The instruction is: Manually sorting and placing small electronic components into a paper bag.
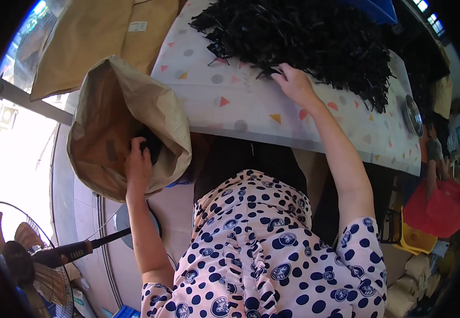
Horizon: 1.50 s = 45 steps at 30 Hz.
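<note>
Pink spotted shirt [262, 265] nearest, on me. Left hand [138, 165] inside wide-mouthed brown paper bag [153, 100], fingers curled at dark clump [151, 146] within; can't tell if they grip it. Hands well apart. Beyond, patterned tablecloth [256, 119] on table; over it, my right hand [295, 85], fingertips at near edge of black strip pile [299, 34]; pinch unclear. Pile spreads ahead and rightward of it. Farthest, blue container [376, 9] behind pile.

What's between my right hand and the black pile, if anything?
Nothing visible. The right hand is right at the near edge of the black pile; the tablecloth lies underneath, and the paper bag is off to the left.
</note>
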Available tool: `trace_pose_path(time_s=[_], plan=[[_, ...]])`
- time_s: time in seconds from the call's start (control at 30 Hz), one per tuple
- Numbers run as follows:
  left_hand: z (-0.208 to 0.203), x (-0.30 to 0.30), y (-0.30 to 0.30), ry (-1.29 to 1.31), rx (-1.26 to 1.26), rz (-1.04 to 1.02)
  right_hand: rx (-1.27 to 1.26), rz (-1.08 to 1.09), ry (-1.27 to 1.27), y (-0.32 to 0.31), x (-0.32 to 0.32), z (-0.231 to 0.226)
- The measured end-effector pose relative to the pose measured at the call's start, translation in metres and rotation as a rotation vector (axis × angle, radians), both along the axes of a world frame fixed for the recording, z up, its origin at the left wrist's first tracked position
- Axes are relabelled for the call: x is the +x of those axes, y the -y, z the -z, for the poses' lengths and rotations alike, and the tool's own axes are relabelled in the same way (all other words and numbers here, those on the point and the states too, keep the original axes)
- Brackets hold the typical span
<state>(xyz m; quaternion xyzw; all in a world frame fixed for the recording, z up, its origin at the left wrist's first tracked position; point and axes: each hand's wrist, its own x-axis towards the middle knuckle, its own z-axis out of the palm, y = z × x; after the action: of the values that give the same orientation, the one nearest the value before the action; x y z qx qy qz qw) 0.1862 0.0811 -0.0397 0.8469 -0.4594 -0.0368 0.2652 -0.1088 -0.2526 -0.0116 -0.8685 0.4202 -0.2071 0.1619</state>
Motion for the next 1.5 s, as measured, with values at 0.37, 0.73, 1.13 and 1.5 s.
trace_pose_path(time_s=[0.37, 0.73, 1.13, 1.5], plan=[[0.008, -0.022, 0.032, 0.251, -0.248, 0.045, 1.227, 0.165, 1.173, 0.008, -0.082, -0.016], [-0.061, -0.121, 0.065, -1.654, -0.308, 0.485, 0.876, -0.369, 0.683, -0.111, -0.033, -0.037], [-0.050, -0.167, 0.055, -2.345, -0.077, 0.739, 0.624, -0.815, 0.364, -0.155, -0.055, -0.057], [-0.058, -0.192, 0.043, -2.150, -0.177, 0.476, 0.637, -0.513, 0.403, -0.186, -0.068, -0.040]])
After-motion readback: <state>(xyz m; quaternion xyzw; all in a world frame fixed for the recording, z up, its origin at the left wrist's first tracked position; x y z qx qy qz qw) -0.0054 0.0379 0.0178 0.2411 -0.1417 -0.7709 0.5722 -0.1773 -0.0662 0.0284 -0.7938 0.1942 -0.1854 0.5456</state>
